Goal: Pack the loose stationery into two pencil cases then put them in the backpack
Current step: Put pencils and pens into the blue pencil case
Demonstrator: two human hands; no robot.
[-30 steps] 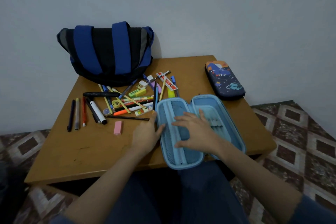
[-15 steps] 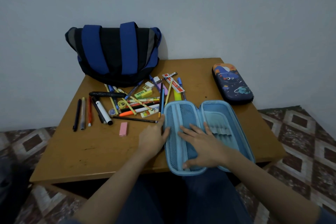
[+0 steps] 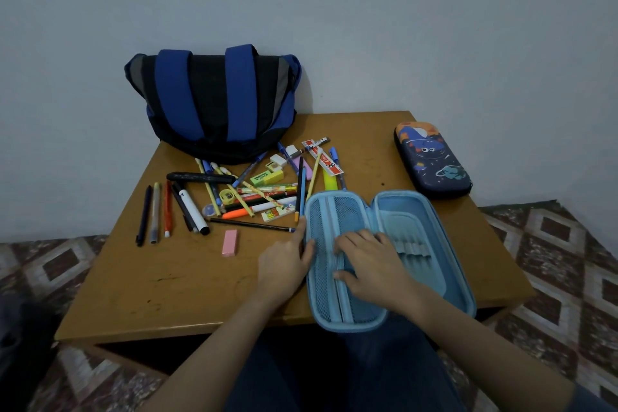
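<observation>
A light blue pencil case [image 3: 431, 221] lies open flat at the table's front edge. My left hand [image 3: 284, 264] rests against its left rim, thumb on the edge. My right hand [image 3: 371, 264] lies flat on the case's mesh divider, fingers spread, holding nothing. A heap of loose pens, pencils, markers and erasers [image 3: 254, 191] covers the table's middle left, with a pink eraser [image 3: 230, 242] apart from it. A dark blue pencil case with a space print [image 3: 431, 159] lies shut at the back right. The blue and black backpack [image 3: 214, 100] stands at the back against the wall.
The wooden table [image 3: 174, 284] is small, with its front edge over my lap. Three pens [image 3: 155, 212] lie side by side at the left. A wall rises right behind the table. Patterned floor [image 3: 568, 261] surrounds it.
My right hand has slid a little toward me along the mesh divider. My left hand stays against the case's left rim. The view has shifted slightly.
</observation>
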